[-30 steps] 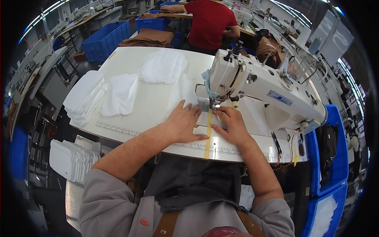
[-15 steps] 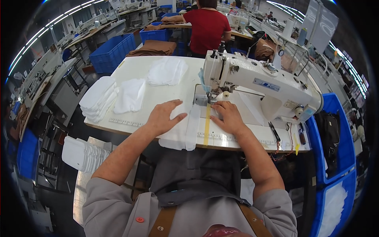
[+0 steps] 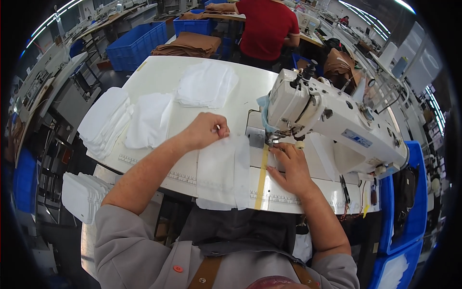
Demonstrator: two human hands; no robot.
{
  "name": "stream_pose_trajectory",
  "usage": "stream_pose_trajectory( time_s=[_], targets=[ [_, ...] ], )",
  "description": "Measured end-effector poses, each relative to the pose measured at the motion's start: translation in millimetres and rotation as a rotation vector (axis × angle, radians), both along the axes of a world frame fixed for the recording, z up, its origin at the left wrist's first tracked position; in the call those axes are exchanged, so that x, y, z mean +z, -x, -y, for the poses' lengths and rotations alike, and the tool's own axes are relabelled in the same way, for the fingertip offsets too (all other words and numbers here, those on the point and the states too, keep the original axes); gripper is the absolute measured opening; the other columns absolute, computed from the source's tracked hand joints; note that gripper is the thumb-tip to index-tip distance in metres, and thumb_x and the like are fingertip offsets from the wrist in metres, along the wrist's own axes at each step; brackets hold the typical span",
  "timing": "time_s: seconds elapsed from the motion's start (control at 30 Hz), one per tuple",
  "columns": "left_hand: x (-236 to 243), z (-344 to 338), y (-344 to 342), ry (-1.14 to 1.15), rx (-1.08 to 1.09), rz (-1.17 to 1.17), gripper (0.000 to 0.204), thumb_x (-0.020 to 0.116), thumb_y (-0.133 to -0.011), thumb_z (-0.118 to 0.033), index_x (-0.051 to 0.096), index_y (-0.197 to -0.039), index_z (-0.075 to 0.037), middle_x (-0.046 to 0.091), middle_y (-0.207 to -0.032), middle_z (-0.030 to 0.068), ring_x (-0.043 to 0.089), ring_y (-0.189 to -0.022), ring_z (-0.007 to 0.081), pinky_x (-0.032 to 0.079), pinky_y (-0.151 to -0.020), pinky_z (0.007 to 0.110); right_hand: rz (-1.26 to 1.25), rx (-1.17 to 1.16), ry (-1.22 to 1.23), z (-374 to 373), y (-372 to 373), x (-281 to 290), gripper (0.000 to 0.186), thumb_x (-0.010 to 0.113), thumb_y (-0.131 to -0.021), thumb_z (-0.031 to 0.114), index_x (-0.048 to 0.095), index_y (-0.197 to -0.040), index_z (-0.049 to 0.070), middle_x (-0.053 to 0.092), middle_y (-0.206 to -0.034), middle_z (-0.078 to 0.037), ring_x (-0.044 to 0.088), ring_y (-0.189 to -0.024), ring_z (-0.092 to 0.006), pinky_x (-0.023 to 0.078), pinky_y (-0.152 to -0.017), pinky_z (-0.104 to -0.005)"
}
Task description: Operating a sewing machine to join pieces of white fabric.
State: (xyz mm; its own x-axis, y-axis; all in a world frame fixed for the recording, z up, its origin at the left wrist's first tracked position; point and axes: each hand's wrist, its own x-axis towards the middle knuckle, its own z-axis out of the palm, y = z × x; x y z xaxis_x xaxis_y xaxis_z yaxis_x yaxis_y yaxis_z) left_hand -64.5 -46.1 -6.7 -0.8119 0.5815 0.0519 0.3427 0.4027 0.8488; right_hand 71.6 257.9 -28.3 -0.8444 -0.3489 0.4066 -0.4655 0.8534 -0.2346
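Note:
A white fabric piece (image 3: 216, 168) lies left of the sewing machine (image 3: 332, 115), its near end hanging over the table's front edge. At its far edge my left hand (image 3: 208, 131) is closed, with thumb and fingers pinched on the fabric. My right hand (image 3: 292, 168) rests on the table beside the presser foot (image 3: 272, 139), fingers stretched out and slightly apart. Between the fabric and that hand runs a yellow tape strip (image 3: 262, 180) on the table. The metal needle plate (image 3: 255, 137) shows bare left of the foot.
White fabric stacks (image 3: 103, 120) stand at the table's left, with more pieces (image 3: 207, 84) behind. Dark thread snips (image 3: 344, 189) lie at the right. Blue bins (image 3: 409, 202) flank the table. Further white pieces (image 3: 82, 192) sit lower left. A person in red (image 3: 267, 29) sits ahead.
My left hand has gone from lying spread on the fabric to pinching its far edge. The fabric has shifted away from the foot to the left. The view has tilted and moved.

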Motion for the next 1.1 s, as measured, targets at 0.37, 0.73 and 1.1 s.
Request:
stream_pose_trajectory(
  time_s=[0.37,0.73,1.1],
  targets=[
    [114,23,211,0.223,0.296,-0.610,0.005,0.072,-0.090,-0.003,0.071,-0.095,-0.003,0.077,-0.100,0.0055,0.073,-0.099,0.0185,0.055,-0.093,0.033,0.095,0.035,0.032,-1,7,6,0.055,0.077,-0.087,0.031,0.064,-0.132,0.003,0.064,-0.130,-0.016,0.061,-0.118,-0.0314,0.043,-0.098,-0.0477],
    [-25,-58,175,0.808,0.455,-0.460,0.090,0.043,-0.097,-0.076,0.039,-0.162,-0.013,0.032,-0.171,0.0112,0.029,-0.157,0.0294,0.027,-0.125,0.057,0.163,-0.013,0.023,-5,3,6,0.054,0.077,-0.088,0.033,0.064,-0.132,0.005,0.066,-0.132,-0.017,0.058,-0.121,-0.0353,0.042,-0.102,-0.0484],
    [90,-76,108,-0.783,0.467,-0.784,0.062,0.075,-0.100,-0.033,0.051,-0.149,-0.002,0.056,-0.151,0.0145,0.056,-0.138,0.0276,0.041,-0.115,0.037,0.069,0.043,0.058,1,8,3,0.049,0.076,-0.089,0.033,0.066,-0.129,0.005,0.062,-0.130,-0.014,0.057,-0.119,-0.0362,0.042,-0.105,-0.0498]
  ],
)
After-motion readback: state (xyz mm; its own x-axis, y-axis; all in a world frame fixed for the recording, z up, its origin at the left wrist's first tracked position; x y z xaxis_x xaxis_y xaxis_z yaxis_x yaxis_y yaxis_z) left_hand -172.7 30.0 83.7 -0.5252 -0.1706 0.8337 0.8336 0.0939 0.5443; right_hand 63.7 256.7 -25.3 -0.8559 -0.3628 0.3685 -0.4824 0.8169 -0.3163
